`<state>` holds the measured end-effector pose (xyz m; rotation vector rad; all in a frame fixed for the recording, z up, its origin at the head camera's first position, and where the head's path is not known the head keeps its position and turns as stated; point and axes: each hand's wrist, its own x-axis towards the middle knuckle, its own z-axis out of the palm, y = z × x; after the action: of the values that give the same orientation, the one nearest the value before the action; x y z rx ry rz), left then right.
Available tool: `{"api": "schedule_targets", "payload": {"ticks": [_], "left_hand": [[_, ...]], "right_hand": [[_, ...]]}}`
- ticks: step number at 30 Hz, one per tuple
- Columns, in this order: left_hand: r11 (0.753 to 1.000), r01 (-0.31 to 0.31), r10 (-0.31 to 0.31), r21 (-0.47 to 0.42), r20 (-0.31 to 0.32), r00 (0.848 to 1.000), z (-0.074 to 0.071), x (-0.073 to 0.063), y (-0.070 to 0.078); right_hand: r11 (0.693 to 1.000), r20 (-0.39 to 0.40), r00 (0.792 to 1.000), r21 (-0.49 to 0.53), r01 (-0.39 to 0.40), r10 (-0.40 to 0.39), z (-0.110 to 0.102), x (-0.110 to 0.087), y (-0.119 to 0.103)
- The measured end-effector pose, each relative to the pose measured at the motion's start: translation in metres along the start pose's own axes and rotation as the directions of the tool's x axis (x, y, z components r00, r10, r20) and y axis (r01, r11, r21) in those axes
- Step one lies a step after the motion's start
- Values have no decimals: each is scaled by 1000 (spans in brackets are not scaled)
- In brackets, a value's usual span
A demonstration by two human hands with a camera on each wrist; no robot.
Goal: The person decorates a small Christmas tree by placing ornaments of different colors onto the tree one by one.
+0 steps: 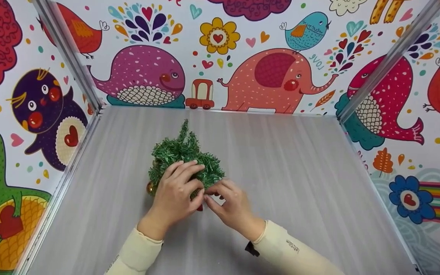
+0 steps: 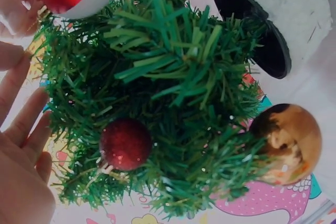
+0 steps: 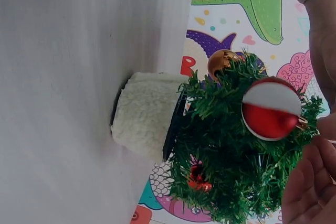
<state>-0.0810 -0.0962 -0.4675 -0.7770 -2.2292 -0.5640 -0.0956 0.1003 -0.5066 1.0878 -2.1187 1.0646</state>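
Observation:
A small artificial Christmas tree (image 1: 181, 147) stands on the table, its white base (image 3: 149, 114) edged in black. My left hand (image 1: 176, 191) lies over its near side, fingers among the branches, thumb and index finger pinching at a branch end. At the tree's near right, my right hand (image 1: 233, 202) pinches the gold cord of a red-and-white Christmas ball (image 3: 271, 108), which hangs against the green needles. Both hands' fingertips meet closely there, so the exact hold is partly hidden. A dark red ball (image 2: 126, 144) and a gold ball (image 2: 289, 145) hang on other branches.
Grey wood-grain tabletop (image 1: 300, 183) surrounds the tree. Patterned panels with cartoon animals, such as an elephant (image 1: 266, 84), enclose the back and sides, joined by metal corner posts (image 1: 392, 57). A small shiny red ornament (image 3: 198, 177) sits lower in the branches.

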Motion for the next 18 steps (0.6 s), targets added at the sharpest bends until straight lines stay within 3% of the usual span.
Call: {"api": "schedule_targets", "payload": {"ticks": [8, 18], "left_hand": [[1000, -29, 29, -2, 24, 999, 0, -1, 0], [996, -53, 45, 72, 101, 994, -1, -4, -1]], "right_hand": [[996, -19, 999, 77, -46, 48, 1, -4, 4], [1000, 2, 1000, 13, 11, -11, 2, -8, 11]]}}
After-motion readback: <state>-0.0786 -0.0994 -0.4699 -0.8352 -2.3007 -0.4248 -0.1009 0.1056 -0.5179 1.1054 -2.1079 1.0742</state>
